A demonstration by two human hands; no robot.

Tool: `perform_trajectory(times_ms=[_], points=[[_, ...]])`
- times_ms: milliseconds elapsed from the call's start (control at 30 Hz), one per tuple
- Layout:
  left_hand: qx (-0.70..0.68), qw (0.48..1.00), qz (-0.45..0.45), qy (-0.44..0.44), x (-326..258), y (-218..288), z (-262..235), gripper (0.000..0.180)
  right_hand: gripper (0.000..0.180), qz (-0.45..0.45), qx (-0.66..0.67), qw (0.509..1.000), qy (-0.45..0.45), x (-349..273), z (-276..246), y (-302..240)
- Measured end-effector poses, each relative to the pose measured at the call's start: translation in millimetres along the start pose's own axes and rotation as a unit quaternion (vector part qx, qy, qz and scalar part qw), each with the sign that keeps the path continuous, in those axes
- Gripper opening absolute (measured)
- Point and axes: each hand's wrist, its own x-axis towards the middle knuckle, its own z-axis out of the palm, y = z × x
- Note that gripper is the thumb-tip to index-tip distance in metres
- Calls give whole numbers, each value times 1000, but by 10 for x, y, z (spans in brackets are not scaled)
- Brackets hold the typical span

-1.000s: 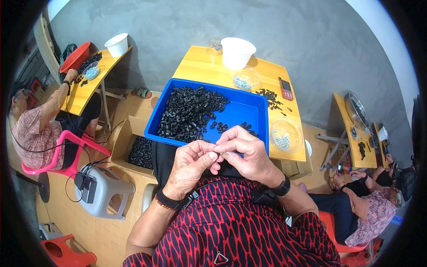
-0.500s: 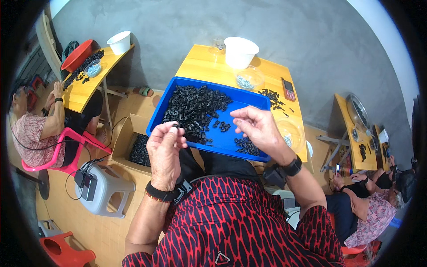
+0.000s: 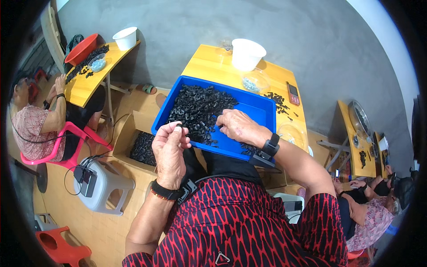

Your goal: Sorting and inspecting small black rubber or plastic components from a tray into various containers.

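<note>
My left hand is raised at the near left corner of the blue tray. Its thumb and forefinger pinch a small black plastic clip, mostly covered by the fingertips. Inside the tray, a large heap of similar black clips fills the left and middle. My right hand reaches over the tray's near side, palm down, with fingertips drawn together at the heap's right edge. Whatever those fingers grip is hidden. More black pieces lie beneath my right wrist.
The yellow table behind the tray holds a white tub, a clear bowl of small metal pieces, loose black parts and a phone. A cardboard box and grey stool stand left. Other people sit at both sides.
My right hand has moved left and down to the heap, its fingers closing together. The left hand keeps pinching the clip. The whole view has shifted slightly.
</note>
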Motion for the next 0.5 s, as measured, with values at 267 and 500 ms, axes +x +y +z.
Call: perform_trajectory(times_ms=[267, 500], points=[[17, 1000, -6, -2, -4, -17, 9, 14, 10, -21, -5, 1000, -3, 13, 60, 79], [37, 999, -13, -37, -51, 19, 79, 15, 11, 50, 289, 954, 69, -130, -215, -48]])
